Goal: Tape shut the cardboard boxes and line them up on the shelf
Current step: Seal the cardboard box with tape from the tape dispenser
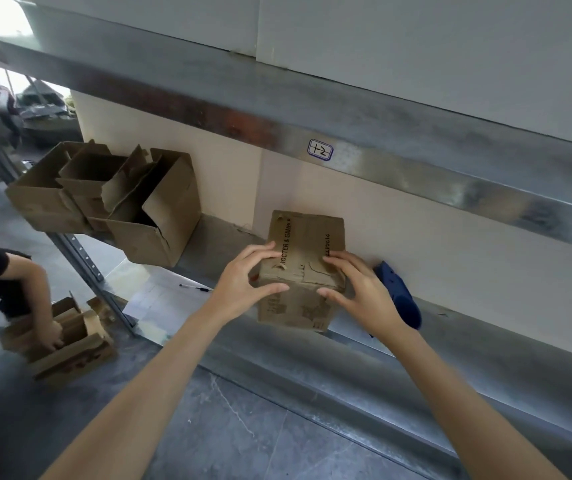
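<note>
A closed brown cardboard box (307,237) with printed lettering stands on the metal shelf (485,344), its front face overhanging the shelf edge. My left hand (246,282) holds its left front corner, fingers on top and thumb on the front face. My right hand (357,285) holds the right front corner the same way. A blue tape dispenser (400,296) lies on the shelf just right of the box, partly behind my right hand. Several open, flapped boxes (111,199) are clustered at the shelf's left end.
An upper shelf beam (381,140) with a handwritten label (319,149) hangs above. A pen (196,288) lies on the floor left of my left hand. At the lower left another person's arm (36,299) reaches into open boxes (66,344) on the floor.
</note>
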{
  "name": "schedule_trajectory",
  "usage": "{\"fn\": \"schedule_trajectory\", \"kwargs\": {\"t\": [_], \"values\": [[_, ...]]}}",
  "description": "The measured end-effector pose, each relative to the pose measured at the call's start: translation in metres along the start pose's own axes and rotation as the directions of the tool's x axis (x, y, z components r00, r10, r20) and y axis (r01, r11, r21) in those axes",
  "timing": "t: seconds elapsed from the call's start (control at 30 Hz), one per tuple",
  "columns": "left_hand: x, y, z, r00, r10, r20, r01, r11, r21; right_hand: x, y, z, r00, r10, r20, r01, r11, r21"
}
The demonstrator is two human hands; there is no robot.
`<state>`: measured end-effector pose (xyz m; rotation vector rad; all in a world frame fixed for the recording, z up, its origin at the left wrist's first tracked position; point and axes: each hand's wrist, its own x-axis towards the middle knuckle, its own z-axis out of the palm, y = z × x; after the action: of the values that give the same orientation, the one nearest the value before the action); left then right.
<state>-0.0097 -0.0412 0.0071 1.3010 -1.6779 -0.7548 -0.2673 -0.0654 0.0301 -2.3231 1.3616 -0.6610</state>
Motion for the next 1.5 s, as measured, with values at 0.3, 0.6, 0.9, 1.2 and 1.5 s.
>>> {"fn": "schedule_trajectory", "kwargs": {"t": [0.3, 0.6, 0.9, 1.2, 1.5], "values": [[0.005, -0.006, 0.000, 1.000, 0.020, 0.002, -0.020, 1.000, -0.005, 0.000, 0.009, 0.005, 0.998, -0.018, -0.056, 0.016, 0.999, -0.034], [0.000, 0.005, 0.007, 0.998, -0.014, -0.060, 0.016, 0.999, 0.043, 0.002, 0.001, 0.008, 0.994, 0.006, -0.111, -0.011, 0.999, -0.045], [0.003, 0.008, 0.019, 0.974, -0.039, -0.224, 0.055, 0.996, 0.068, 0.009, -0.016, 0.019, 0.967, 0.126, -0.220, -0.134, 0.991, -0.018], [0.004, -0.004, 0.006, 0.994, -0.078, -0.075, 0.071, 0.992, -0.102, 0.011, -0.009, 0.019, 0.965, 0.122, -0.233, -0.118, 0.992, 0.032], [0.005, -0.008, 0.003, 0.996, -0.073, -0.048, 0.069, 0.994, -0.084, 0.009, 0.002, 0.011, 0.982, 0.082, -0.173, -0.066, 0.993, 0.099]]}}
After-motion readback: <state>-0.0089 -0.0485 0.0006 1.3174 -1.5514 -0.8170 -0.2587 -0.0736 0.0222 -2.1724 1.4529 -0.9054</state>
